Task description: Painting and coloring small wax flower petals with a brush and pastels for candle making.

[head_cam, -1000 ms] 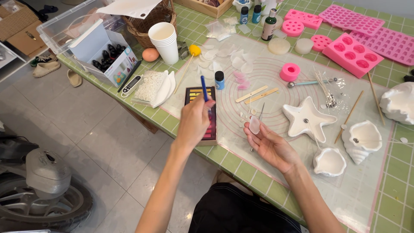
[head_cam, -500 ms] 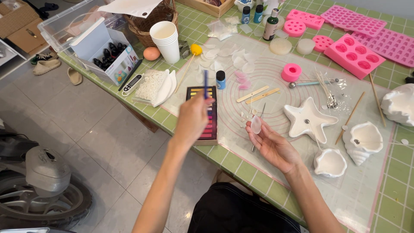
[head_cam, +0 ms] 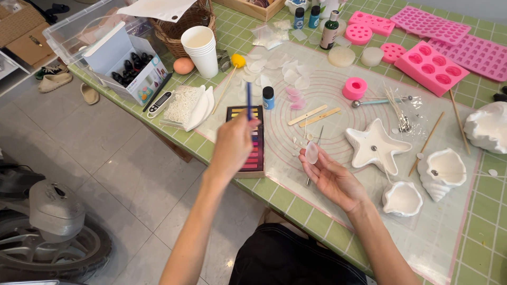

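Over pastel palette (head_cam: pixel 255 138), left hand (head_cam: pixel 232 145) drifted right (brush (head_cam: pixel 249 105) upright)

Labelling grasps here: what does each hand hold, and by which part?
Left hand: thin blue stick, gripped at its lower end. Right hand: small translucent petal-shaped piece, pinched at its lower edge by the fingertips.

Three white shell dishes (head_cam: pixel 442 171), two wooden sticks (head_cam: pixel 308 114).
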